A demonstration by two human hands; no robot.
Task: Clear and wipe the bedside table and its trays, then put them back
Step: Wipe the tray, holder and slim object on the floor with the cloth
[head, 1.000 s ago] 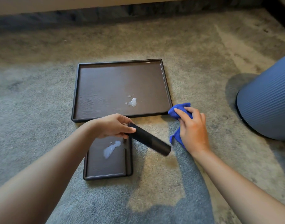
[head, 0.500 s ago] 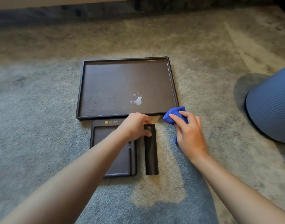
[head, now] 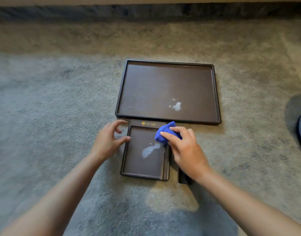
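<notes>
Two dark trays on grey carpet, cloth at the small one.

Right hand point(head: 189, 150) fingers bunched around a wadded blue cloth point(head: 165, 133), pressing it onto the small tray point(head: 144, 174) at its upper right corner; a pale wet smear point(head: 150, 150) lies just below and left of those fingertips. Small tray is dark brown, rimmed, with a gold logo strip point(head: 149, 124) along its far edge. Left hand point(head: 108, 142) fingers spread and curled, grasping nothing, thumb tip at the tray's left rim. Large tray point(head: 216, 92), same dark brown finish, sits just beyond both hands, touching the small one; whitish splatter point(head: 176, 106) near its front right. A black cylinder point(head: 184, 179) lies under the right wrist, mostly hidden, just beside the small tray.
</notes>
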